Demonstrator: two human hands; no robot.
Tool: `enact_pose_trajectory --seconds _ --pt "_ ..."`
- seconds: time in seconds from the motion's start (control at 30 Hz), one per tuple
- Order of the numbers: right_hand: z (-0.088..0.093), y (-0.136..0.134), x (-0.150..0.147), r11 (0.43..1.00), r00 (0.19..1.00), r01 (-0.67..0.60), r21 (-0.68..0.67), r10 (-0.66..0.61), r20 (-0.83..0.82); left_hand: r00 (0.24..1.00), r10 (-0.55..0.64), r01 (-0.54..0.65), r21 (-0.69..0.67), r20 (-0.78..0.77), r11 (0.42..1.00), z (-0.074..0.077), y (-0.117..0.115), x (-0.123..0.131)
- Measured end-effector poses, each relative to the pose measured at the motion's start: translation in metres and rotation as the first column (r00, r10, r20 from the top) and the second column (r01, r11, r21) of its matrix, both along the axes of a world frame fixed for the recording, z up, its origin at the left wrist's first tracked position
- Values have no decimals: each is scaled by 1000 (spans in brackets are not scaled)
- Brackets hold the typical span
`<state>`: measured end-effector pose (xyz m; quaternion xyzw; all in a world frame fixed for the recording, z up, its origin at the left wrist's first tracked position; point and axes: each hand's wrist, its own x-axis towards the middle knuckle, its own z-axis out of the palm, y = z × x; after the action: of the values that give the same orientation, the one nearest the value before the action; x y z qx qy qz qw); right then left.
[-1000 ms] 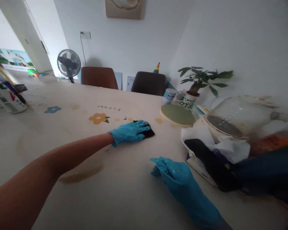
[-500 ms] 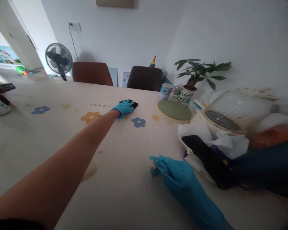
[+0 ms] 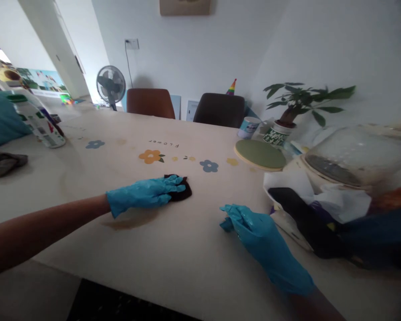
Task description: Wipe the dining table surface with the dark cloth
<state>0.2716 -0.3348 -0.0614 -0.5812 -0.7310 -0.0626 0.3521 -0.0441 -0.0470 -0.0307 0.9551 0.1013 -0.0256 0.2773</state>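
Observation:
My left hand, in a blue disposable glove, presses a small dark cloth flat against the pale tabletop. Its fingers lie over the cloth's left part. A brownish stain shows on the table just below that hand. On the right, my right hand, gloved alike, is held over the table with its fingers curled in. Whether anything lies inside those fingers is hidden. The table cover has printed flowers and the word "Flower" beyond my hands.
At the right are a black handheld object, white tissue, a clear-domed appliance, a round green mat, a can and a potted plant. A bottle and crumpled grey cloth lie left. Chairs stand behind.
My left hand has drawn the dark cloth back from the printed lettering toward me. My right hand keeps its curled pose. The view has turned left, bringing the bottle and grey cloth in.

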Motion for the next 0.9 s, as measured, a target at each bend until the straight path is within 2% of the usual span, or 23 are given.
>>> enact_pose_trajectory --seconds 0.13,0.23,0.3,0.37,0.43,0.53,0.73,0.8,0.9 --pt "-7 3 5 1000 998 -11 -5 11 -61 992 112 -115 57 62 992 -25 -31 -61" --pt "-7 4 6 999 996 -31 -10 30 -83 981 185 -190 102 63 976 -41 -45 -97" --pt "-5 4 3 999 996 -45 -28 43 -73 977 201 -209 128 73 969 -46 -48 -111" --pt "-3 3 -1 998 997 -54 -26 53 -54 976 207 -215 149 68 965 -48 -44 -113" --pt "-1 2 -6 999 998 -52 -13 51 -35 974 222 -225 159 38 961 -48 -34 -104" --pt "4 2 -11 998 998 -62 7 62 24 955 296 -290 174 -5 941 -45 -7 -73" --pt "11 3 -14 994 992 -76 74 68 108 905 423 -407 207 -36 890 -26 76 14" --pt "5 1 -13 995 992 -67 76 58 115 895 446 -434 200 -16 878 -19 104 43" --pt "-15 -2 -11 992 995 -2 129 -11 94 882 471 -465 190 14 865 -16 141 82"
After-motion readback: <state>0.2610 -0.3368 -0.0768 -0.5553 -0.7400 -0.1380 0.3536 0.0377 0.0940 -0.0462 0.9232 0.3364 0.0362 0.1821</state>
